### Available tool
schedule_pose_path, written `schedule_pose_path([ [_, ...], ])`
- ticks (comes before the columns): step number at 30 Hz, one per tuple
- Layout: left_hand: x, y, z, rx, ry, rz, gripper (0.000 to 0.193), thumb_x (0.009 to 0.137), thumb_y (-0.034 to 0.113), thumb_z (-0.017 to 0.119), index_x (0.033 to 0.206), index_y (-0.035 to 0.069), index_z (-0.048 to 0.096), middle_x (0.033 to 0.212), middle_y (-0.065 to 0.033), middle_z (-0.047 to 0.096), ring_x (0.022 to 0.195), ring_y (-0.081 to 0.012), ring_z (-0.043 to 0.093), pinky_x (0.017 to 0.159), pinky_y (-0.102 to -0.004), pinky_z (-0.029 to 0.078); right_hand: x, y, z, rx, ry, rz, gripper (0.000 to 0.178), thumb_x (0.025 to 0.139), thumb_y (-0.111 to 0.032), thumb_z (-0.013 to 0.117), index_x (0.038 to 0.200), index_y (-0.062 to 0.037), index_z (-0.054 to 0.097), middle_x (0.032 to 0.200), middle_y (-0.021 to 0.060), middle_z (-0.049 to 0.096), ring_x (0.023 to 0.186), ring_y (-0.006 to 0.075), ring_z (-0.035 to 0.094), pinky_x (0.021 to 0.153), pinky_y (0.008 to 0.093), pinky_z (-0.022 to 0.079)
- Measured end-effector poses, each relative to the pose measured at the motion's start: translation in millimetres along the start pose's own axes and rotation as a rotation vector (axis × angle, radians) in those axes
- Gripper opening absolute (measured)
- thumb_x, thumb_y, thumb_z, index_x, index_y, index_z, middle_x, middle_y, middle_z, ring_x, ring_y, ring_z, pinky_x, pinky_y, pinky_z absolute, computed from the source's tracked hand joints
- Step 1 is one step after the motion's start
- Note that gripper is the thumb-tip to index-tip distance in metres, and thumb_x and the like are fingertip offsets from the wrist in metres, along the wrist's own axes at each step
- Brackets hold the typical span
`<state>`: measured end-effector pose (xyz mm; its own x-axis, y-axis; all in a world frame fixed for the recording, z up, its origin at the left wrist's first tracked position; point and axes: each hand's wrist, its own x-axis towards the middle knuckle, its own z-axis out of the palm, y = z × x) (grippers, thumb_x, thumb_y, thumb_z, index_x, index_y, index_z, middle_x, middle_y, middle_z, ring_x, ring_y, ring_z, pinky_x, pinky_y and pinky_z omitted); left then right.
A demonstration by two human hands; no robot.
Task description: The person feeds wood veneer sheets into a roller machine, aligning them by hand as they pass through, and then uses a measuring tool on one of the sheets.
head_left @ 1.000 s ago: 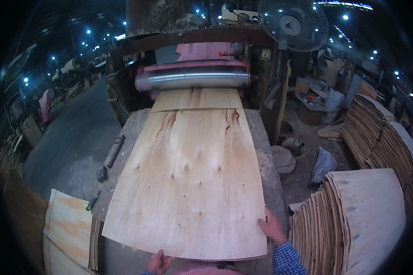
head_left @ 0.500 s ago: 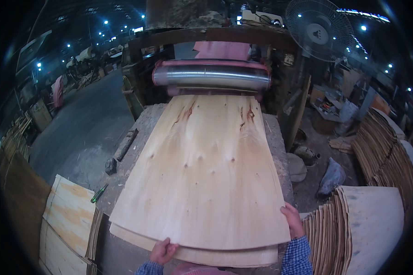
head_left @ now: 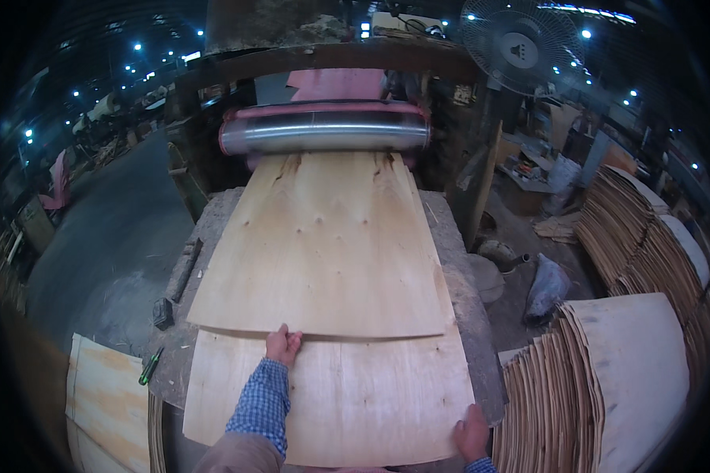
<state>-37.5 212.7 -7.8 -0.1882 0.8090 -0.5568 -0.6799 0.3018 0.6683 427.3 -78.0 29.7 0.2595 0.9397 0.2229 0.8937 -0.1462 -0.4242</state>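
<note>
A pale wood veneer sheet (head_left: pixel 323 260) with dark knots lies with its far end at a shiny metal roller (head_left: pixel 323 132). My left hand (head_left: pixel 282 345) is closed on the near edge of that sheet, thumb on top, the arm stretched forward. Beneath it lies a lower veneer sheet (head_left: pixel 379 398), its near part uncovered. At the lower sheet's right edge, close to the near corner, my right hand (head_left: pixel 472 433) is closed on the rim; its lower fingers are hidden. Both sheets rest on a rough grey bed.
Stacked veneer (head_left: pixel 635 370) stands at the right, with more stacks behind. Another veneer pile (head_left: pixel 110 378) is at the lower left. A green-handled tool (head_left: pixel 151 367) and a dark block (head_left: pixel 162 313) lie on the bed's left side. A fan (head_left: pixel 521 50) stands at the upper right.
The upper sheet has moved forward to the roller, baring the lower sheet. My left hand has gone forward with it. My right hand has left the upper sheet for the lower one's edge.
</note>
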Motion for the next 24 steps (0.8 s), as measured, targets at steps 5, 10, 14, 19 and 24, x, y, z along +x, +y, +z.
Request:
schedule_pose_path([
  [5,12,-8,20,0.05,-0.075,-0.084,0.027,0.099,0.024,0.05,0.102,-0.003,0.051,0.099,-0.0151,0.062,0.084,-0.0225,0.065,0.061,-0.0271,0.054,-6,12,-4,0.029,-0.043,0.155,0.043,0.078,-0.013,0.061,0.117,0.0042,0.056,0.101,0.0279,0.064,0.097,0.0422,0.062,0.084,0.0501,0.049],
  [10,-92,-42,-20,0.181,-0.064,-0.186,0.032,0.097,0.033,0.053,0.121,0.012,0.05,0.115,-0.01,0.062,0.1,-0.0238,0.062,0.086,-0.0396,0.05,24,16,-30,0.048,-0.138,0.285,0.041,0.078,-0.016,0.065,0.115,0.0005,0.061,0.096,0.0217,0.068,0.083,0.0355,0.066,0.078,0.0433,0.052],
  [14,-200,-59,-80,0.157,-0.076,-0.336,0.037,0.098,0.033,0.052,0.129,0.014,0.046,0.124,-0.014,0.059,0.108,-0.0309,0.06,0.089,-0.0439,0.05,56,35,-39,0.675,-0.382,0.4,0.036,0.084,-0.017,0.064,0.115,0.0012,0.062,0.092,0.0104,0.07,0.075,0.021,0.065,0.071,0.0369,0.052],
  [19,-280,-126,-224,-0.208,-0.392,-0.587,0.042,0.097,0.038,0.054,0.119,0.002,0.055,0.117,-0.0207,0.063,0.103,-0.0326,0.064,0.085,-0.0432,0.056,110,-73,-89,0.958,-0.75,-0.041,0.037,0.088,-0.013,0.06,0.12,0.0042,0.058,0.109,0.01,0.066,0.093,0.0126,0.062,0.082,0.0272,0.05],
  [24,-353,-92,-153,-0.429,-0.286,-0.31,0.05,0.097,0.04,0.051,0.126,0.0,0.052,0.12,-0.0208,0.061,0.111,-0.031,0.061,0.094,-0.0456,0.051,123,-98,-155,1.526,-0.692,0.223,0.038,0.088,-0.009,0.053,0.123,0.0058,0.055,0.111,0.0126,0.066,0.098,0.0192,0.064,0.085,0.0307,0.051],
])
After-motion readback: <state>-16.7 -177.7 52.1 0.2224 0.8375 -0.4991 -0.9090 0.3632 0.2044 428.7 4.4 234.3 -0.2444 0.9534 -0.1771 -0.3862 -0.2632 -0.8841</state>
